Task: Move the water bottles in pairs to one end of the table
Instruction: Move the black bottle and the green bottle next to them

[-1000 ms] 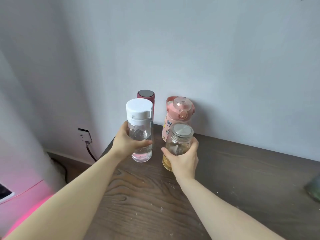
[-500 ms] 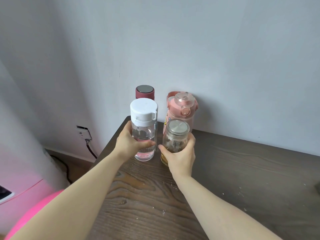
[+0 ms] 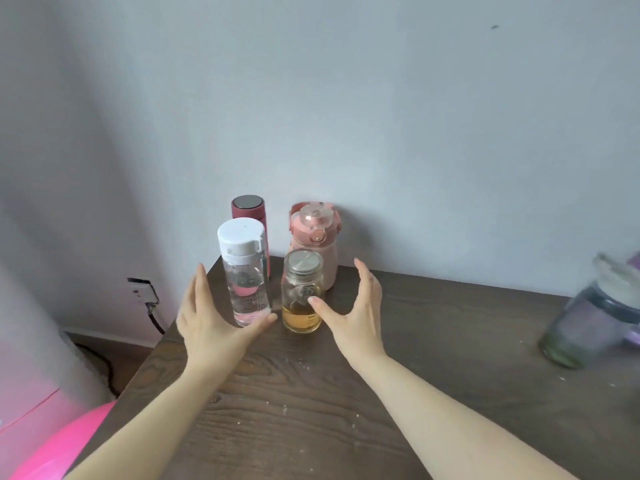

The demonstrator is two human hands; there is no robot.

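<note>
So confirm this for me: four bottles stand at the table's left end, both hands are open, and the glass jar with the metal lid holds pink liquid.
One thing is wrong: the glass jar with the metal lid holds amber-yellow liquid, not pink, as the head view shows. The rest stands: four bottles stand at the left end of the table, and the left hand and right hand are both open.
</note>
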